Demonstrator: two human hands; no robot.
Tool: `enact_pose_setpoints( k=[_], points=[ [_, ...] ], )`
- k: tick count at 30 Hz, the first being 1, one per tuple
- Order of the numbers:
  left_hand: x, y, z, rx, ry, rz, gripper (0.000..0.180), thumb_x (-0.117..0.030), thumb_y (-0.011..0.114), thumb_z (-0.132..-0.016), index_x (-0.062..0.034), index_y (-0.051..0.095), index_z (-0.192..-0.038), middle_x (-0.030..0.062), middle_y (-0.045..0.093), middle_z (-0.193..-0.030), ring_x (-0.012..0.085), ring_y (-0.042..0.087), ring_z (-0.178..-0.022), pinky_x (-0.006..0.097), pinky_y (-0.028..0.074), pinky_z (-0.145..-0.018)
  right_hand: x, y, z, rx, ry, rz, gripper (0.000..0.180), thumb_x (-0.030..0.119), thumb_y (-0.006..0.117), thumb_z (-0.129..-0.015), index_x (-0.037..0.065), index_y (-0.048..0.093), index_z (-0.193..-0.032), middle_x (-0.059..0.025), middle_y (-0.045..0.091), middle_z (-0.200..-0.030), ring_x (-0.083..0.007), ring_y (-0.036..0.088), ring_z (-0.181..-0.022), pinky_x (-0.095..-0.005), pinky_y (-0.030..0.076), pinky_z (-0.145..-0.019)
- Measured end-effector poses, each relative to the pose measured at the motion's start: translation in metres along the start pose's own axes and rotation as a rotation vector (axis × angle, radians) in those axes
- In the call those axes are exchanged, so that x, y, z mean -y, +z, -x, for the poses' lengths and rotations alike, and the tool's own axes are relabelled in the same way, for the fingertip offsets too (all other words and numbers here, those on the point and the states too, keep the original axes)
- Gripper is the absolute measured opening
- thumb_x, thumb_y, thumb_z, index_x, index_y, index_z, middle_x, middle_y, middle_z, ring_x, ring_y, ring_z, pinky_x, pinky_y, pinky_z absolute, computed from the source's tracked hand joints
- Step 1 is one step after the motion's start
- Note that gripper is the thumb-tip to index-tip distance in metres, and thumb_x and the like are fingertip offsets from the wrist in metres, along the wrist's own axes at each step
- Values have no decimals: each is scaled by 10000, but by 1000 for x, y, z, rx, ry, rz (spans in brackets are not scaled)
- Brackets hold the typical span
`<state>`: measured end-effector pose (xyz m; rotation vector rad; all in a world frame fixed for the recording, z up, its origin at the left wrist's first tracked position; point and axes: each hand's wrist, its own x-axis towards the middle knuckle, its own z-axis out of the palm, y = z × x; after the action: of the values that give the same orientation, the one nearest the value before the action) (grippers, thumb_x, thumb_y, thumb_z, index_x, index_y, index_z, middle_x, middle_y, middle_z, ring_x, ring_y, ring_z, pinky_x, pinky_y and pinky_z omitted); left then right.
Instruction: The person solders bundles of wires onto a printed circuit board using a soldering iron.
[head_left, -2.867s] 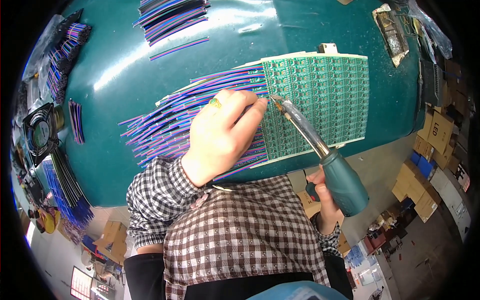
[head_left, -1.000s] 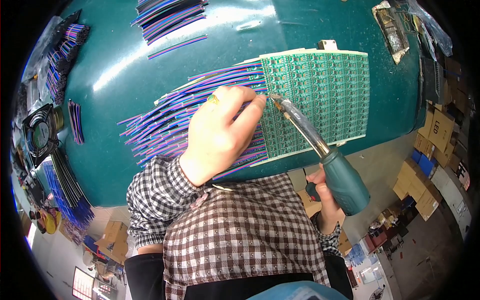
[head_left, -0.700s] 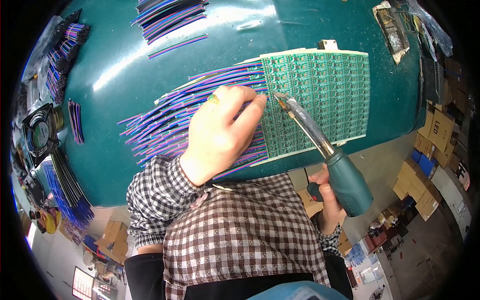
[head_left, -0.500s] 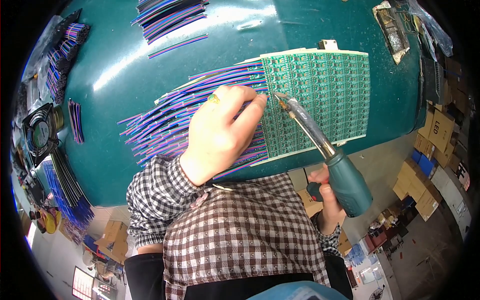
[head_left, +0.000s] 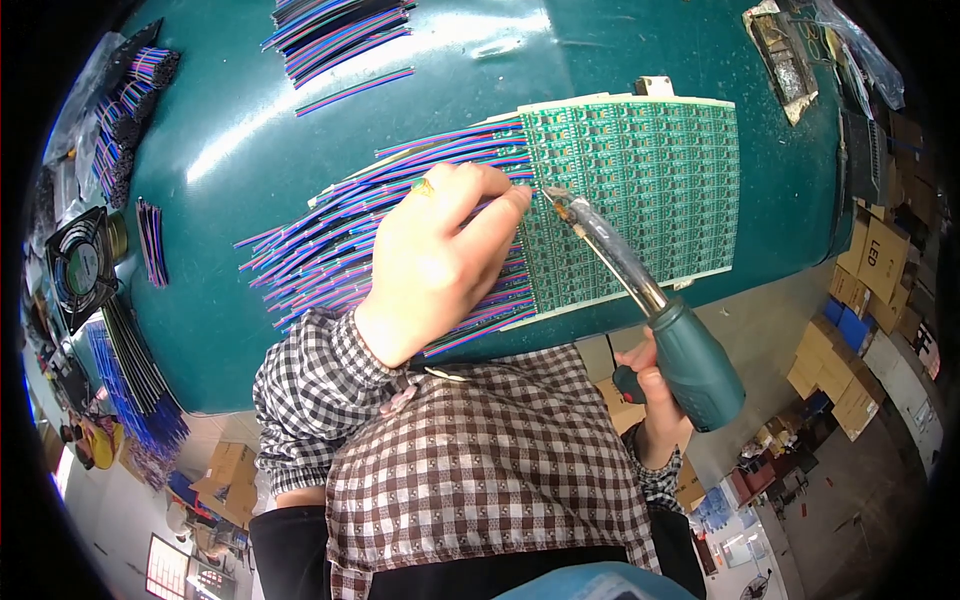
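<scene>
Starting left of centre, here are the wires (head_left: 340,230): light, limp and springy, I'd judge, apt to roll under a finger, so each wants a grip near its inner end. They fan out across the green table (head_left: 220,330), ribbons of blue, red and black, bare tips pointing left.

Across them comes my left hand (head_left: 435,260), thumb and forefinger pressed together at the middle of the frame, pinching a wire, it seems, though my fingertips hide it.

Just right of that pinch, the board (head_left: 635,185): thin, stiff and light by the look of it, likely to snap if bent, so I'd hold it by its pale top or bottom rim. It lies flat, right of centre, green and packed with rows of tiny parts.

Over its left side slants the iron (head_left: 697,365), probably the heaviest thing here and nose-heavy; grip only, never the metal barrel, which I take to be hot. Dull silver tube, browned nose, dark green body; whether the tip touches, I can't tell.

And lower right, my right hand (head_left: 660,415), fingers curled round that grip, partly hidden.
</scene>
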<state>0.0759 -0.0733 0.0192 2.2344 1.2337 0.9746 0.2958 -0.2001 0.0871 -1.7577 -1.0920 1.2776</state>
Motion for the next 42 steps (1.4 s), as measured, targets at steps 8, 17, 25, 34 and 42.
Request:
enact_pose_setpoints(
  k=[8,17,25,34,42],
  points=[
    [-1,-1,-2,4,2,2,225,41,684,-664,-21,672,-880,68,605,-833,216,587,-700,312,461,-595,0,2,0,-2,-11,-17,471,181,641,-855,-126,505,-1185,-90,551,-801,-205,571,-771,-396,544,-736],
    [-1,0,-1,10,-5,4,225,41,689,-660,-20,672,-876,68,606,-832,217,589,-702,312,462,-595,-3,0,-1,-10,-2,21,484,189,662,-847,-127,509,-1179,-96,564,-805,-206,584,-762,-398,549,-732],
    [-1,-1,0,17,-4,-5,235,44,683,-663,-22,671,-889,69,608,-840,220,593,-708,312,463,-595,0,2,-3,-38,-62,-72,475,200,660,-847,-127,518,-1161,-116,579,-808,-219,598,-764,-390,555,-708],
    [-2,1,1,-4,20,-33,232,42,685,-666,-18,674,-890,71,616,-845,220,599,-712,310,470,-599,-4,-1,-2,-56,-50,-18,487,259,670,-844,-96,541,-1152,-148,620,-893,-250,632,-854,-373,576,-727],
    [0,1,1,-2,17,-24,234,43,689,-665,-13,676,-892,72,620,-844,222,607,-722,311,479,-604,4,2,-2,-23,-31,-9,476,232,659,-852,-107,531,-1161,-107,591,-833,-227,609,-785,-379,539,-724]
  ],
)
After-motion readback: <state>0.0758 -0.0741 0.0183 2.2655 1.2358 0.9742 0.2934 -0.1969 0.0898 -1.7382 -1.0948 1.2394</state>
